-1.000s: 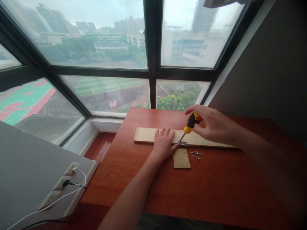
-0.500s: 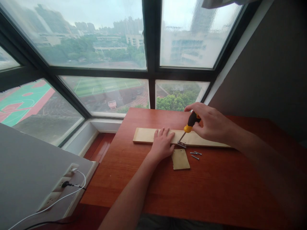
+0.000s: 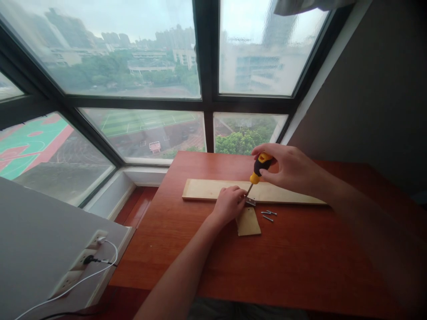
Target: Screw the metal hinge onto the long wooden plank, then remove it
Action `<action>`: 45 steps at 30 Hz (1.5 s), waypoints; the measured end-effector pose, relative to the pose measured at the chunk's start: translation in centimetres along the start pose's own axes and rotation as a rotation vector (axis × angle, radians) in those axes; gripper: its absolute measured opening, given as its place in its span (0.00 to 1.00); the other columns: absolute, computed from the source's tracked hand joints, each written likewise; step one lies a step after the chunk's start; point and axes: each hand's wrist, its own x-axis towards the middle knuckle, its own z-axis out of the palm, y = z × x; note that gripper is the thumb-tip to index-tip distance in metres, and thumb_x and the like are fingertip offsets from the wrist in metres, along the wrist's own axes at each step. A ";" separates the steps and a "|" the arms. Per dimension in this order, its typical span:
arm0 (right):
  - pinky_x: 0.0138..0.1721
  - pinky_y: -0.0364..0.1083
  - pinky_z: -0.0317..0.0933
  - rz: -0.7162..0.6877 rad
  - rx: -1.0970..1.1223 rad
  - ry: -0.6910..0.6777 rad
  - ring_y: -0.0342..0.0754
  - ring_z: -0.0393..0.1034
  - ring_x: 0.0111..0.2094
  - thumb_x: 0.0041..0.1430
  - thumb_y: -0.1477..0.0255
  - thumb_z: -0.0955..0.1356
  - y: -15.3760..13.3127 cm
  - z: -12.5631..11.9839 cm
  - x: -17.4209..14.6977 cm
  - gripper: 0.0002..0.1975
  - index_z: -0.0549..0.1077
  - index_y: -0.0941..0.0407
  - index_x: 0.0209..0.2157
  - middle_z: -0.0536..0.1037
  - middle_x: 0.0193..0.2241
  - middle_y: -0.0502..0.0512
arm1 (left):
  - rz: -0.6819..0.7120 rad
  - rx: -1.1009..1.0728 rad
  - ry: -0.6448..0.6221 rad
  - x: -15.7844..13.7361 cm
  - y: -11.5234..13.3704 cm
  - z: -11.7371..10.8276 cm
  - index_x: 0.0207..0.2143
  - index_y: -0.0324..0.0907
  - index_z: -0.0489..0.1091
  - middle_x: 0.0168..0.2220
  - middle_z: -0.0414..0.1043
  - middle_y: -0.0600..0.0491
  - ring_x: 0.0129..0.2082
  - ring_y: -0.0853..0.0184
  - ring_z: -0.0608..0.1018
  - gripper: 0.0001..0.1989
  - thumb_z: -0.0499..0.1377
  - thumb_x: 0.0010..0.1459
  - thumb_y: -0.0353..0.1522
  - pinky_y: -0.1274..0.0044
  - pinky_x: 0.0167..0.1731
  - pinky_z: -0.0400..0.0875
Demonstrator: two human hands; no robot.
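Note:
My right hand (image 3: 283, 171) grips the yellow and black handle of a screwdriver (image 3: 256, 170), its shaft slanting down to the left. The shaft's tip meets a small metal hinge (image 3: 250, 202) at the near edge of a long pale wooden board (image 3: 207, 189). Beside the tip, my left hand (image 3: 230, 203) rests over the board with its fingers curled together; what they pinch, if anything, is hidden. A small flat wooden piece (image 3: 248, 223) lies just in front of the hinge, partly touching the left hand's outline. Several screws (image 3: 267, 218) lie right of that piece.
The board lies across a reddish-brown table (image 3: 187, 258). Large windows (image 3: 133, 53) stand behind it. A low wall at left carries sockets (image 3: 80, 259) with a white cable (image 3: 76, 279) plugged in. A grey wall (image 3: 360, 98) rises at right.
My left hand's flat, spread fingers have curled in beside the screwdriver tip. The screwdriver has shifted slightly left and stands a little steeper. The whole view has moved slightly.

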 end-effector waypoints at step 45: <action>0.34 0.45 0.63 0.353 0.242 -0.227 0.49 0.75 0.32 0.59 0.61 0.67 4.0 8.4 -4.3 0.16 0.76 0.55 0.44 0.82 0.38 0.57 | -0.090 -0.347 0.136 -0.4 -0.9 -0.3 0.34 0.42 0.67 0.32 0.74 0.53 0.31 0.67 0.73 0.06 0.54 0.64 0.34 0.76 0.34 0.67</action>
